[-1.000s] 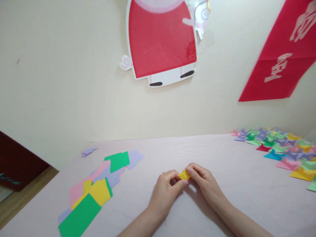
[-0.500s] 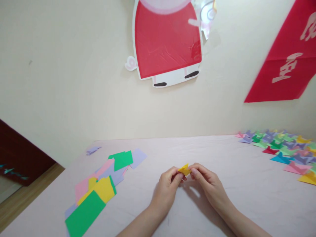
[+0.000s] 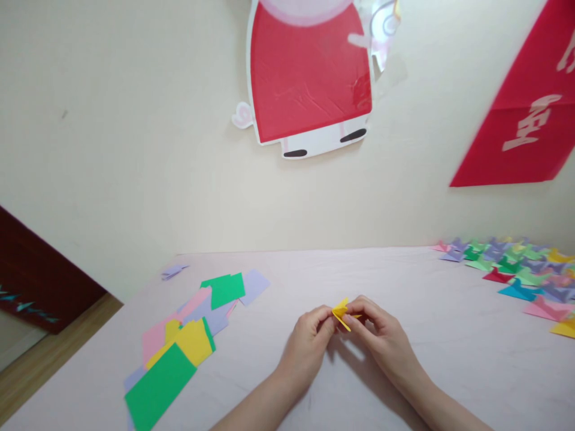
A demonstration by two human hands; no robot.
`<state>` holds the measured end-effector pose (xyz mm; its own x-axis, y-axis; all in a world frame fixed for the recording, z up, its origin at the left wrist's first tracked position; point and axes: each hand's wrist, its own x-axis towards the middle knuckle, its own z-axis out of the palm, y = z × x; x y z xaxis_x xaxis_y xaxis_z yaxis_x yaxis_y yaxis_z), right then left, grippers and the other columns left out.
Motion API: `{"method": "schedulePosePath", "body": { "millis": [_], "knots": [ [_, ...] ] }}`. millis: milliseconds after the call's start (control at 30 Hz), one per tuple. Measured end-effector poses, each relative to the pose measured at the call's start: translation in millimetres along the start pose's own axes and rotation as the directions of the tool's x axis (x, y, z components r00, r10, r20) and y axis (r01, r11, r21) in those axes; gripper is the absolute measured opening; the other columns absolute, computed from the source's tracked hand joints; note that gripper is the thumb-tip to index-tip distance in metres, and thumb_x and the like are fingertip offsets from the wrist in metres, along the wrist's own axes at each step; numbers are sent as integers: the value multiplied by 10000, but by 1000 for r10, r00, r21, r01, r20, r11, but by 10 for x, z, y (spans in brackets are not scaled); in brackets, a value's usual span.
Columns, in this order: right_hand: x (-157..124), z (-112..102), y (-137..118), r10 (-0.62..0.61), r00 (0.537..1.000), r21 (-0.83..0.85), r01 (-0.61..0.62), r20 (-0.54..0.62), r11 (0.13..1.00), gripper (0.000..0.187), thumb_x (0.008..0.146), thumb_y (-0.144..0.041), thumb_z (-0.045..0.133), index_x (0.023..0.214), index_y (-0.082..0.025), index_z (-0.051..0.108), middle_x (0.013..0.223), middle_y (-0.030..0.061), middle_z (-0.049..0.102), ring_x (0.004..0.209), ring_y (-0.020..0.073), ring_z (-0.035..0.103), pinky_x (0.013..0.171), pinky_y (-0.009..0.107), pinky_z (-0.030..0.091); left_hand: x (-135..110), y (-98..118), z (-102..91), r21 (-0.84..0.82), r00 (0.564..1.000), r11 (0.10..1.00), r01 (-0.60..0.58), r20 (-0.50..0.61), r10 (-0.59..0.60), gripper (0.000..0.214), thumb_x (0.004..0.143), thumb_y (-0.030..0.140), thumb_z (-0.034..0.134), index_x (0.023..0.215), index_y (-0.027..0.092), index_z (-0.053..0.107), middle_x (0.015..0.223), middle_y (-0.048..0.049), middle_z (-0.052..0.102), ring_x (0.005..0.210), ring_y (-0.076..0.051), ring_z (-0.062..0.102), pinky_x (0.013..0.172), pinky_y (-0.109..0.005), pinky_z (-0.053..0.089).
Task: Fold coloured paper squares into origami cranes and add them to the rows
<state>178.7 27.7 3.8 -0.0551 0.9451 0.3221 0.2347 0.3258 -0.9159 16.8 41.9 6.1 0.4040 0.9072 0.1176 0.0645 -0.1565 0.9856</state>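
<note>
A small piece of folded yellow paper (image 3: pixel 342 310) is held between my two hands, just above the pale table cover. Pointed flaps stick out of it upward, downward and to the right. My left hand (image 3: pixel 309 335) pinches its left side between thumb and fingers. From the other side, my right hand (image 3: pixel 375 326) grips it with thumb and forefinger, hiding part of the paper. The other fingers of both hands are curled beneath and partly out of sight.
Loose green (image 3: pixel 160 386), yellow, pink and purple sheets overlap on the left of the table (image 3: pixel 251 371). A folded purple piece (image 3: pixel 174 272) lies behind them. Rows of folded paper figures, including a blue one (image 3: pixel 518 290), stand at the right. The wall (image 3: pixel 188 149) rises behind.
The folded yellow paper has turned in my fingers, and its flaps now spread more widely. My right fingers have shifted further over it. The whole view has swung slightly left.
</note>
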Motion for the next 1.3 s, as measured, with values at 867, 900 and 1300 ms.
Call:
{"method": "schedulePosePath", "body": {
  "millis": [867, 900, 1300],
  "knots": [
    [692, -2234, 147, 104, 948, -947, -311, -302, 84, 135, 756, -209, 593, 629, -197, 637, 733, 146, 672, 858, 336, 522, 675, 382, 302, -40, 21, 76, 285, 999, 958, 3, -39, 8, 182, 854, 237, 549, 949, 220, 704, 863, -14, 683, 876, -195, 589, 829, -298, 415],
    [722, -2303, 191, 113, 941, -943, -326, -318, 64, 126, 742, -204, 600, 621, -199, 633, 755, 148, 673, 884, 339, 517, 682, 382, 290, -36, 17, 75, 287, 999, 958, 2, -39, 9, 179, 853, 235, 550, 944, 220, 704, 865, -14, 683, 871, -193, 590, 832, -300, 415],
    [807, -2500, 638, 161, 918, -931, -363, -362, -19, 212, 743, -203, 574, 531, -195, 569, 711, 165, 632, 894, 319, 518, 687, 384, 264, -42, 72, 67, 326, 999, 945, 27, -25, -20, 180, 846, 239, 534, 912, 232, 701, 856, -19, 685, 874, -208, 584, 835, -321, 421]
  ]
}}
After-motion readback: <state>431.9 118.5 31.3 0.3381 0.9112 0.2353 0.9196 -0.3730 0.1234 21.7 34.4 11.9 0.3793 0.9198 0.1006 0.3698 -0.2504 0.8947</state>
